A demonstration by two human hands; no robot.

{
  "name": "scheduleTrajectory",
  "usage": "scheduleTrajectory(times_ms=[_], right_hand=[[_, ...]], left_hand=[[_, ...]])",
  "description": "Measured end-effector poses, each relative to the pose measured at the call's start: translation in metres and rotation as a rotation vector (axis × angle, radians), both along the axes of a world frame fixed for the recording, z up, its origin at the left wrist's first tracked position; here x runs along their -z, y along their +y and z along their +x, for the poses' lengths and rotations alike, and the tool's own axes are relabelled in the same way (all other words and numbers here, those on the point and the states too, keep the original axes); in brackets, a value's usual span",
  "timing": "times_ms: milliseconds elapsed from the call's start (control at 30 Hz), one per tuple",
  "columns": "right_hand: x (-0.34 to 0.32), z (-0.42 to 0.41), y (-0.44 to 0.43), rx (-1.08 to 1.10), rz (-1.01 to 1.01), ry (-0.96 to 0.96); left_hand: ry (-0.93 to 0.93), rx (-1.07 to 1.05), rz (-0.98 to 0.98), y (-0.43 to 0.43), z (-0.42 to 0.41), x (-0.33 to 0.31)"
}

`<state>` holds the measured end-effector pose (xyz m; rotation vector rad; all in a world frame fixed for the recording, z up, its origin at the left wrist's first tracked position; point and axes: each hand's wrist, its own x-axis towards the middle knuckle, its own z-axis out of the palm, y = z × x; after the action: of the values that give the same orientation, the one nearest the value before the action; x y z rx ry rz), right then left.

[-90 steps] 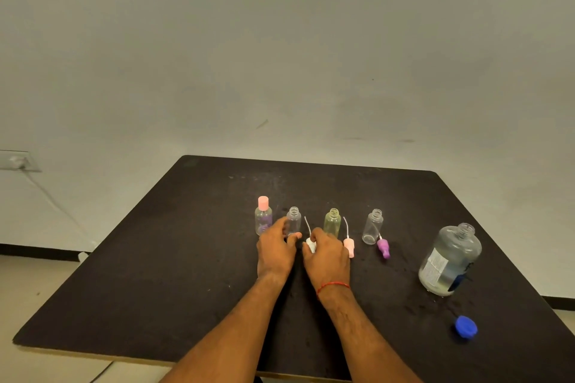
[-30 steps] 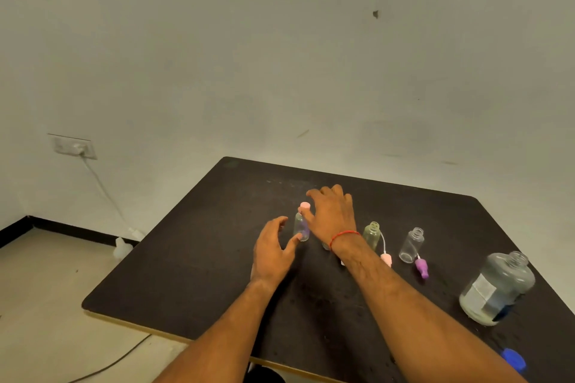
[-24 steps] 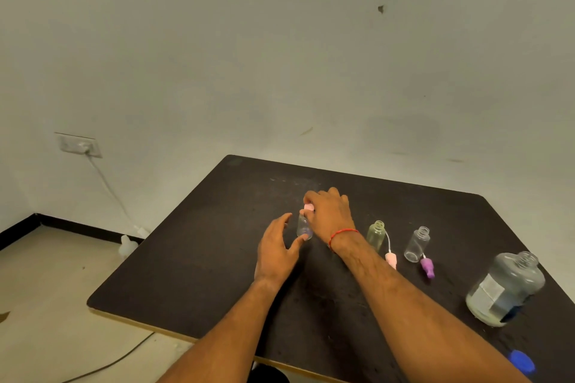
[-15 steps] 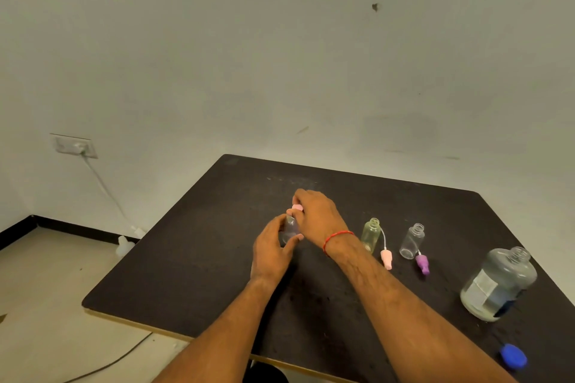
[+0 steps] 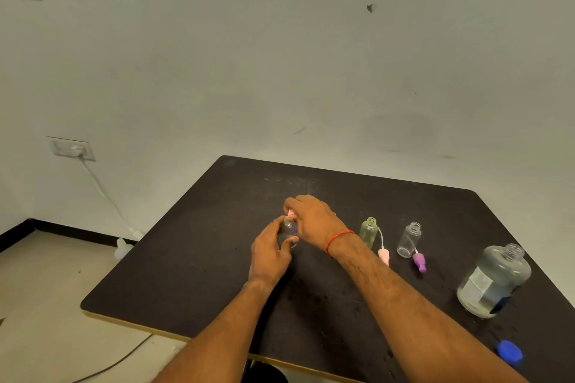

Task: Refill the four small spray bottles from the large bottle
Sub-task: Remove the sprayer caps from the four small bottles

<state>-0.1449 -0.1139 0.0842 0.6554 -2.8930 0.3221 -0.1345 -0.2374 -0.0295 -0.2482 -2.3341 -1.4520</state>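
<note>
The left hand (image 5: 269,253) gripped a small bottle (image 5: 290,232), well left of the large bottle (image 5: 494,283) on the table (image 5: 202,264); the right hand (image 5: 314,221) pinched its pink cap (image 5: 291,213). It seemed the uncapping step; next the cap must be twisted off.

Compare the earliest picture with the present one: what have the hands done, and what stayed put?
Both hands moved left along the row to the pink-capped bottle. The left hand now grips its body, and the right hand pinches its pink cap. The green bottle, clear bottle, large bottle and blue cap stayed put.
</note>
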Motion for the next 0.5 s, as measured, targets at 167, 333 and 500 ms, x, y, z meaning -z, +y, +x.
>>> scheduleTrajectory(times_ms=[167, 333, 500], right_hand=[[-0.0017, -0.0023, 0.0066, -0.047, -0.054, -0.045], [-0.0039, -0.0002, 0.0036, 0.093, -0.117, 0.014], [-0.0079, 0.0011, -0.0011, 0.069, -0.083, -0.028]], left_hand=[[-0.015, -0.023, 0.004, 0.0006, -0.002, 0.0014], [-0.022, -0.029, 0.003, 0.001, -0.0014, 0.0007], [-0.013, -0.03, -0.026, -0.0006, -0.001, 0.0]])
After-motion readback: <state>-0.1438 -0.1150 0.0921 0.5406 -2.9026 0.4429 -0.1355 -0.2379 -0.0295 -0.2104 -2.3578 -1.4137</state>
